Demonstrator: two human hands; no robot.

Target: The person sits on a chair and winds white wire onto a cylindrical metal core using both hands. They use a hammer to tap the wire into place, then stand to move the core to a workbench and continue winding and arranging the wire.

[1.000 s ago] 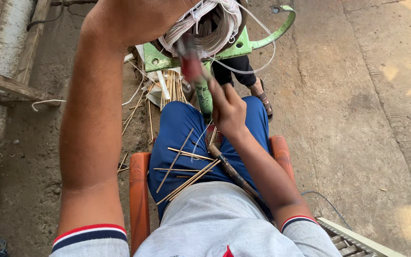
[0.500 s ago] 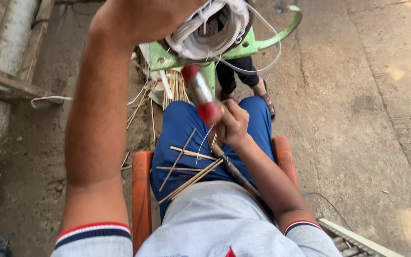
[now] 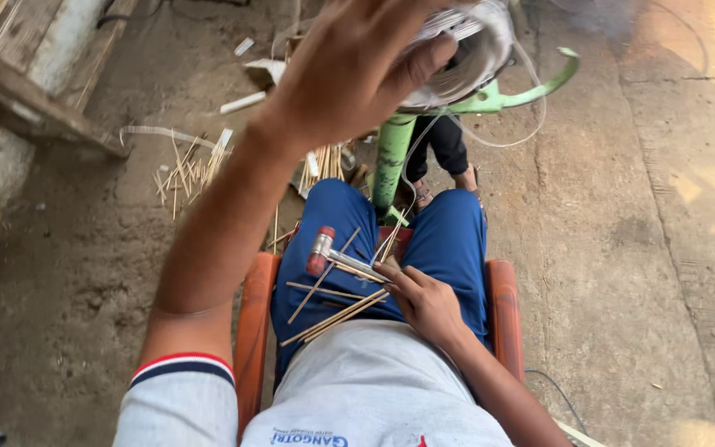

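Observation:
My left hand [image 3: 349,70] is raised high, fingers pressed against a round coil of white wire [image 3: 465,54] that sits on a green metal stand [image 3: 395,157]. My right hand [image 3: 424,302] rests on my lap, gripping the handle of a small hammer [image 3: 322,251] with a red and metal head. The hammer lies across my blue trousers among several thin bamboo sticks [image 3: 337,310]. I sit on an orange chair [image 3: 254,314].
Another person's legs in dark trousers [image 3: 444,149] stand behind the green stand. More sticks and white strips [image 3: 188,165] litter the dirt floor to the left. A wooden beam [image 3: 35,108] runs at the upper left. Concrete floor lies to the right.
My right hand has come down with the hammer from near the coil to my lap. The view has tilted down, and my left hand stays on the coil.

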